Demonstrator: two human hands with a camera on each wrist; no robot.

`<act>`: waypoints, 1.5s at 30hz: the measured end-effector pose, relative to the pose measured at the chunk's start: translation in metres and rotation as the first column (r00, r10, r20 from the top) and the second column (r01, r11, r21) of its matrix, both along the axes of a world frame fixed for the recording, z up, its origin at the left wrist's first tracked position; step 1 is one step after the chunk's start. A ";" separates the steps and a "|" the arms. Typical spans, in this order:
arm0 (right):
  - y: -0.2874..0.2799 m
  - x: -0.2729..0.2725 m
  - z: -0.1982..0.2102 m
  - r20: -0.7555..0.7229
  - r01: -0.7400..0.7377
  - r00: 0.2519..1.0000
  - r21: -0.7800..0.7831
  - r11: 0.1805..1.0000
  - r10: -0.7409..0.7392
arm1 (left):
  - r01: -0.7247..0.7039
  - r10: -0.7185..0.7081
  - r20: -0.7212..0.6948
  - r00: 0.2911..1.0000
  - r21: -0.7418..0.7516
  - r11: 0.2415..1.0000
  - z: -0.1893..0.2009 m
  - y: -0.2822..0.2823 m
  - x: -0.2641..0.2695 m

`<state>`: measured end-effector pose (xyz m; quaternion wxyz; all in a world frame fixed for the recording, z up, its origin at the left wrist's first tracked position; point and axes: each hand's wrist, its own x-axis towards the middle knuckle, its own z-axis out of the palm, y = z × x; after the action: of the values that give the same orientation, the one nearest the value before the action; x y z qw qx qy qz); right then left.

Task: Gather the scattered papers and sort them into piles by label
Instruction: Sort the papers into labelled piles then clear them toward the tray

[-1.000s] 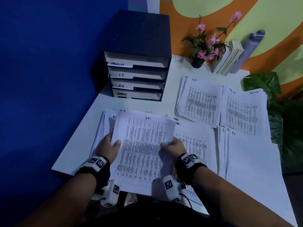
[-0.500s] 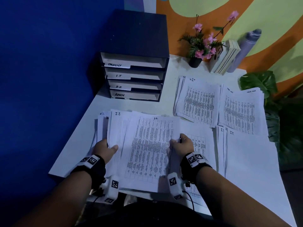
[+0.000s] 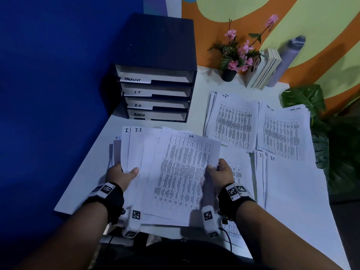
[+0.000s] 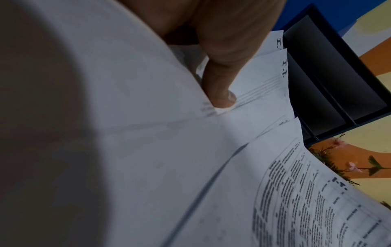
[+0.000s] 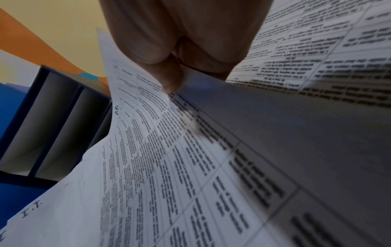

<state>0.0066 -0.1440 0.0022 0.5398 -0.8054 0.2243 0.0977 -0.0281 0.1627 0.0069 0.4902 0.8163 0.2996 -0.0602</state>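
Observation:
A printed sheet marked "I.T." [image 3: 183, 172] is lifted at the near middle of the table, and my right hand [image 3: 219, 173] pinches its right edge [image 5: 175, 86]. My left hand [image 3: 121, 175] grips the left edge of a fanned bundle of I.T. papers [image 3: 136, 151], thumb [image 4: 220, 93] pressed on top. Sorted piles lie to the right: an H.R pile [image 3: 233, 121], a task-list pile [image 3: 282, 133] and an I.T. pile [image 3: 292, 191]. One more printed sheet [image 3: 236, 172] lies under my right hand.
A dark four-slot paper tray [image 3: 155, 75], labelled TASKLIST, I.T, H.R and ADMIN, stands at the back left. A potted pink flower [image 3: 237, 55], leaning books [image 3: 263, 71] and a grey bottle [image 3: 286, 59] line the back. A leafy plant [image 3: 331, 133] crowds the table's right edge.
My right hand has drawn the top I.T. sheet to the right, away from the bundle. The left hand stayed on the bundle, which now shows more I.T. headings fanned out.

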 end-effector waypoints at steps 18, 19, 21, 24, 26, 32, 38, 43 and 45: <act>0.008 0.002 0.017 0.028 0.026 0.999 0.357 0.934 -0.039 | 0.022 -0.009 0.071 0.997 -0.184 0.983 0.023 -0.027 0.005; 0.009 0.003 0.020 0.036 0.038 0.998 0.356 0.934 -0.054 | 0.056 -0.044 0.074 0.996 -0.174 0.983 0.027 -0.031 0.007; 0.011 0.004 0.028 0.046 0.072 0.994 0.369 0.927 -0.095 | 0.117 -0.105 0.080 0.991 -0.164 0.980 0.036 -0.040 0.011; 0.009 0.006 0.041 0.078 0.087 0.989 0.400 0.912 -0.129 | 0.201 -0.175 0.136 0.975 -0.205 0.958 0.041 -0.053 0.017; 0.004 0.006 0.050 0.119 0.032 0.989 0.432 0.901 -0.092 | 0.221 -0.185 0.167 0.968 -0.233 0.947 0.039 -0.059 0.023; -0.020 0.003 0.076 0.108 -0.061 0.992 0.020 0.998 0.058 | 0.231 -0.163 0.194 0.968 -0.414 0.881 0.051 -0.090 0.032; -0.055 -0.005 0.068 0.113 0.015 0.994 -0.113 0.993 -0.002 | 0.334 -0.296 0.155 0.942 -0.441 0.833 0.051 -0.125 0.033; -0.116 -0.013 0.078 0.054 0.178 0.984 -0.159 0.971 -0.171 | 0.384 -0.351 0.157 0.923 -0.348 0.855 0.042 -0.144 0.040; -0.147 -0.018 0.080 0.090 0.236 0.971 -0.260 0.936 -0.220 | 0.385 -0.354 0.156 0.922 -0.276 0.881 0.038 -0.147 0.043</act>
<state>-0.0117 -0.2908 0.0823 0.4396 -0.8423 0.3111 -0.0207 0.0148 0.0155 0.0449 0.6026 0.7761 0.1006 -0.1564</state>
